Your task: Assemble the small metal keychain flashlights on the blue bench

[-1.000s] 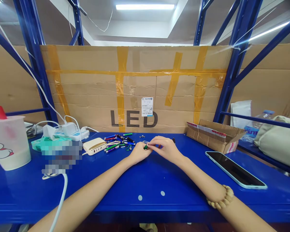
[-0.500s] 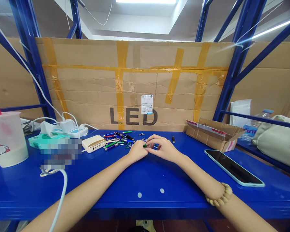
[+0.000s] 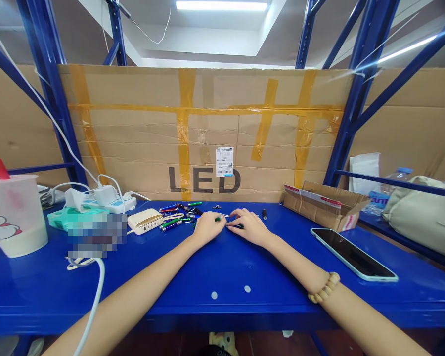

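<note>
Your left hand curls on the blue worktop, fingertips pinching a small green tube. Your right hand, just beside it, bends over a dark piece; its grip cannot be told. A pile of coloured tubes lies just left.
</note>
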The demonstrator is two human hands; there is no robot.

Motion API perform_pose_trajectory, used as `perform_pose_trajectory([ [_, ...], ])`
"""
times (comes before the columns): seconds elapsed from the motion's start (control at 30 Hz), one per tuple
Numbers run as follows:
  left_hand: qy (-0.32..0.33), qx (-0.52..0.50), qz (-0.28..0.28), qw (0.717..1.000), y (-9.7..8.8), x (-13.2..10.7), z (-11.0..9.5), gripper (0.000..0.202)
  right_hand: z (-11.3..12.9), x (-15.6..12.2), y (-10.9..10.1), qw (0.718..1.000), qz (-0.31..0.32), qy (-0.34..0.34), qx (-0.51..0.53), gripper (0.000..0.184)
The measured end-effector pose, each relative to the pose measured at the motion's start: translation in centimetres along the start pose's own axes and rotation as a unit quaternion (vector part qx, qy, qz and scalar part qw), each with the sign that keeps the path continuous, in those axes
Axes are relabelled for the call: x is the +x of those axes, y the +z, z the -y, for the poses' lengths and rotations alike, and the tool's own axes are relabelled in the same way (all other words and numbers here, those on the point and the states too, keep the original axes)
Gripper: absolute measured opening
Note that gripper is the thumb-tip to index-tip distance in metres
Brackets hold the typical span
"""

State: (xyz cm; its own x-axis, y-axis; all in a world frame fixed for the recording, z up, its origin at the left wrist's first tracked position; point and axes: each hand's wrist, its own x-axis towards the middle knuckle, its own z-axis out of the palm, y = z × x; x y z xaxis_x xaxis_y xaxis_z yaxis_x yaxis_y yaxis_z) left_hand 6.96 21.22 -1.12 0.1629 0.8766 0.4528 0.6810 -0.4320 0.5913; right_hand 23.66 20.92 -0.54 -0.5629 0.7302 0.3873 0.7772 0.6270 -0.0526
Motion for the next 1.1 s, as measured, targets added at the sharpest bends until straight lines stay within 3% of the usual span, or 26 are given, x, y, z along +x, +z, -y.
perform_pose_trajectory([
  [0.1, 0.103, 0.091, 0.086, 0.987, 0.0, -0.6, -0.8, 0.030, 0.3, 0.3, -0.1, 1.000, 0.005, 0.019, -0.008, 0.013],
  [0.2, 0.127, 0.134, 0.113, 0.976, -0.1, -0.8, -1.0, 0.030, 0.1, 0.4, 0.0, 0.999, -0.006, 0.032, 0.000, 0.015],
  [0.63, 0.093, 0.160, 0.081, 0.979, -0.4, -0.4, -0.2, 0.028, -1.0, 0.2, 0.5, 0.998, -0.009, 0.011, 0.067, 0.015],
  [1.1, 0.104, 0.189, 0.079, 0.973, -0.6, -0.2, 0.1, 0.026, -1.9, 0.3, 0.6, 0.985, 0.004, -0.081, 0.154, 0.012],
])
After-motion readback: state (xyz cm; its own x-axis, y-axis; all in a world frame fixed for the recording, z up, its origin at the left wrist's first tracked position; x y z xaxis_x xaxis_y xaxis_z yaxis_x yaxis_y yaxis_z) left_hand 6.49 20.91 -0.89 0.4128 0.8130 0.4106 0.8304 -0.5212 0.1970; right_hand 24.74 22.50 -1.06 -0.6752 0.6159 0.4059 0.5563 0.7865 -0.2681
